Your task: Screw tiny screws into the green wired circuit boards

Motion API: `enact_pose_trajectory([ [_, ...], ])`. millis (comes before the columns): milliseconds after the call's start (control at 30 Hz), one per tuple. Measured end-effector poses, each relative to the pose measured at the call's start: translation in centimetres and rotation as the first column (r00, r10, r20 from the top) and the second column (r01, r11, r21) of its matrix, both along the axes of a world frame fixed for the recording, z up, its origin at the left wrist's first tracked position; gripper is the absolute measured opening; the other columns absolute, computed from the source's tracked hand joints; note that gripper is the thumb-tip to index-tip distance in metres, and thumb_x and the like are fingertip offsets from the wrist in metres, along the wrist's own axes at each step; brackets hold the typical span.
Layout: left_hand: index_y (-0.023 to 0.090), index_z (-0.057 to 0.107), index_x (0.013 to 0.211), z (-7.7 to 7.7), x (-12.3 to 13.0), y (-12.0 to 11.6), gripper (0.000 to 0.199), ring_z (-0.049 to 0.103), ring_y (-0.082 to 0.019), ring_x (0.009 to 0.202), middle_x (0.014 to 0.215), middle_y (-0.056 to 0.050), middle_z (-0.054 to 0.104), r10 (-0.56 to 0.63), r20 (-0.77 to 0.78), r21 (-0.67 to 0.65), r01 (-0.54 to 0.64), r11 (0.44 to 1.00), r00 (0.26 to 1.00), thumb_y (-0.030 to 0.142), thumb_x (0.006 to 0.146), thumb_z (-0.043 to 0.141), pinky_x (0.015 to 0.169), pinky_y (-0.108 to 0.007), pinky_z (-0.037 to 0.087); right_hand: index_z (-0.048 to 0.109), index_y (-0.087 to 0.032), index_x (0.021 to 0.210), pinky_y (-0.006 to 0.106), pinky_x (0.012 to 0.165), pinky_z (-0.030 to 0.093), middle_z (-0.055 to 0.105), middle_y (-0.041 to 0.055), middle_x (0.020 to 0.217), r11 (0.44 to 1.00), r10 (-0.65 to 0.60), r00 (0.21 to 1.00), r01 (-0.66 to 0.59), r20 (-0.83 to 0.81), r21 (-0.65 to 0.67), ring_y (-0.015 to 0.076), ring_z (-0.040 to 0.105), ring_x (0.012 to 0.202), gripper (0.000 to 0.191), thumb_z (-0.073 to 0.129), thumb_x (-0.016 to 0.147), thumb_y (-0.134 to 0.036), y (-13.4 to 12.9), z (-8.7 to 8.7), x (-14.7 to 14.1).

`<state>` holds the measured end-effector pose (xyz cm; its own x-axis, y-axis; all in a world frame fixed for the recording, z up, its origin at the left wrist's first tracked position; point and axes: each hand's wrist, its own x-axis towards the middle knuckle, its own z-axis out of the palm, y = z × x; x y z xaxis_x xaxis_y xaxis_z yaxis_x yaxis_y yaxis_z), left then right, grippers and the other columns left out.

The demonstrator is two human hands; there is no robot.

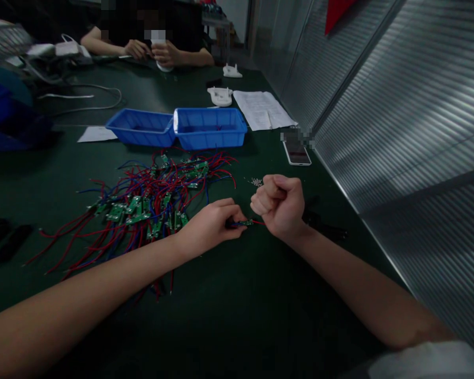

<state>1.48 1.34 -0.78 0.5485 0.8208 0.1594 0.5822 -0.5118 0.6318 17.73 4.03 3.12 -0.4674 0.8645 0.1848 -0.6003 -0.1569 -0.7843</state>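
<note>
Board: small, green and flat, it sits at the fingertips of the left hand, just above the worktop, in the head view. Blue wire shows at the left fingers, and a short red wire runs from the board toward the right hand. The worktop is smooth and dark green.

The left fingers are closed in a pinch on the board, thumb and forefinger together, the others curled behind. The right fingers are clenched into a fist, thumb folded over; whether they grip the wire's end or anything else cannot be told.

The left forearm slants in from the lower left, passing over part of the pile, a loose tangle of green boards with thin red and blue wires. The right forearm comes from the lower right, its fist raised beside the left hand.

Beyond the pile stand two blue plastic bins, ribbed and open-topped, end to end. Small pale bits lie just past the right fist, and a phone rests farther off near the slatted blinds.
</note>
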Motion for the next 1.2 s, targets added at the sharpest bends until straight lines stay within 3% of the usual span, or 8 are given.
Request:
enact_pose_trajectory([
  [1200, 0.017, 0.056, 0.082, -0.02, -0.15, 0.06, 0.009, 0.049, -0.012, 0.073, 0.078, 0.001, 0.048, -0.029, -0.007, -0.001, 0.029, 1.0, 1.0, 0.024, 0.08, 0.061, 0.063, -0.024, 0.038, 0.019, -0.021, 0.048, 0.021, 0.038, 0.013, 0.014, -0.0086, 0.04, 0.999, 0.014, 1.0, -0.014, -0.013, -0.034, 0.0051, 0.011, 0.036, 0.039, 0.043, 0.076, -0.033, 0.36, -0.45, 0.02],
])
